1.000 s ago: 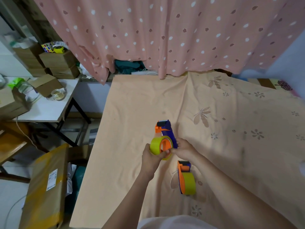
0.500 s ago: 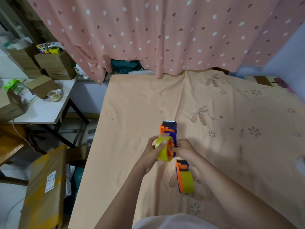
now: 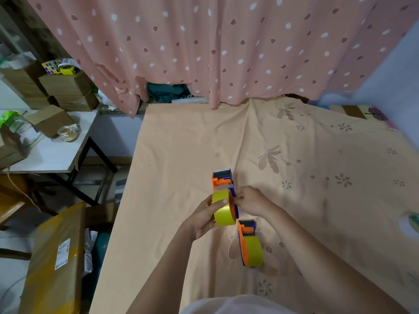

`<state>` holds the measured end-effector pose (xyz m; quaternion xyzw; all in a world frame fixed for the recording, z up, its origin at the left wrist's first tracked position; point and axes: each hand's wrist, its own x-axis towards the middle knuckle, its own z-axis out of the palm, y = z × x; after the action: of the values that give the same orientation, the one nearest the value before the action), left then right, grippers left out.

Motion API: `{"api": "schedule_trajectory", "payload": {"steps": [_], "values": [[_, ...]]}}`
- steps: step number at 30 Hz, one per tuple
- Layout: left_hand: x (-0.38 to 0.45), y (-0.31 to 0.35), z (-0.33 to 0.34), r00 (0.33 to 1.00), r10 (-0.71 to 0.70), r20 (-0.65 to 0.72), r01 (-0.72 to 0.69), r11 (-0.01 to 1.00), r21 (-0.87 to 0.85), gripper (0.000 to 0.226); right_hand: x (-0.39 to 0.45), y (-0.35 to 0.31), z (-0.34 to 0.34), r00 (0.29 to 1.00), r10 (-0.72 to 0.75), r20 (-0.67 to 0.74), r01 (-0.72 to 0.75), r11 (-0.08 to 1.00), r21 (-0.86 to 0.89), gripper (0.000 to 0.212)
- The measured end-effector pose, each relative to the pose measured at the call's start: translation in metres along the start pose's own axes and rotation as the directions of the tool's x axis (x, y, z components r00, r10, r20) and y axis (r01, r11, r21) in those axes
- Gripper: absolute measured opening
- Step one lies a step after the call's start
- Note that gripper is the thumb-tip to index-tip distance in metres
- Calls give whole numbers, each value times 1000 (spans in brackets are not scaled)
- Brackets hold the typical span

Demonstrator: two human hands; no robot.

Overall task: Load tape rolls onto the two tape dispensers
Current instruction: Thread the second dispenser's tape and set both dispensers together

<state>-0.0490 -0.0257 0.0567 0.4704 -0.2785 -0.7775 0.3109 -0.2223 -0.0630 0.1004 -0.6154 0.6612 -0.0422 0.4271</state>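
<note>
A blue and orange tape dispenser (image 3: 223,180) is held over the peach floral cloth (image 3: 176,155), with a yellow tape roll (image 3: 223,213) sitting on its orange hub. My left hand (image 3: 203,217) grips the yellow roll from the left, thumb across its outer band. My right hand (image 3: 251,201) holds the dispenser's blue side from the right, fingers curled on it. A second blue and orange dispenser (image 3: 247,231) lies just below, carrying its own yellow tape roll (image 3: 254,251).
The cloth's left edge drops to a floor with a yellow-wrapped parcel (image 3: 53,261). A white side table (image 3: 54,152) with boxes and a clear tape roll (image 3: 68,132) stands at the left. A pink dotted curtain (image 3: 215,46) hangs behind.
The roll has turned from facing me to edge-on and now sits against the dispenser's hub. My left hand shifted round to its outer band; the right hand stayed on the dispenser.
</note>
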Motion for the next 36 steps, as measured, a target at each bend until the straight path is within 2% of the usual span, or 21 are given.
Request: {"api": "schedule_trajectory", "payload": {"steps": [2,3,5,7,9,12,14,17,20,24,27,36], "values": [[1,-3,1,999,22,-48,-19,997,71,72,-4,-11,-11,978,-75,-197,65,996,-59,25],[2,-4,0,997,36,-62,-29,994,108,77,-6,-18,-15,963,-119,-242,113,993,-40,21],[4,-6,0,996,52,-78,-40,989,141,87,-10,-29,-19,969,-155,-192,159,987,3,19],[5,-8,2,993,74,-92,-61,990,131,90,-9,-35,-19,989,-129,-71,125,991,-52,34],[5,-7,4,991,94,-97,-80,987,141,85,-8,-38,-17,995,-99,-15,98,991,-87,46],[5,-6,5,991,100,-86,-83,980,182,85,-7,-40,-20,993,-114,4,114,990,-84,45],[5,-6,4,992,91,-84,-74,980,185,90,-9,-42,-22,991,-135,19,136,984,-118,36],[5,-9,4,994,84,-70,-69,979,191,94,-10,-43,-24,986,-165,7,164,976,-145,10],[6,-11,4,997,60,-46,-51,983,175,98,-10,-41,-26,985,-171,-14,168,978,-124,3],[4,-8,12,999,23,-48,-19,996,93,76,-12,-41,-28,984,-178,-31,171,974,-147,6],[5,-7,18,997,-2,-73,8,996,88,80,-14,-43,-31,987,-161,-27,153,972,-177,17],[7,-11,23,997,-14,-69,22,994,104,73,-14,-47,-49,995,-64,-81,55,993,-109,18]]}}
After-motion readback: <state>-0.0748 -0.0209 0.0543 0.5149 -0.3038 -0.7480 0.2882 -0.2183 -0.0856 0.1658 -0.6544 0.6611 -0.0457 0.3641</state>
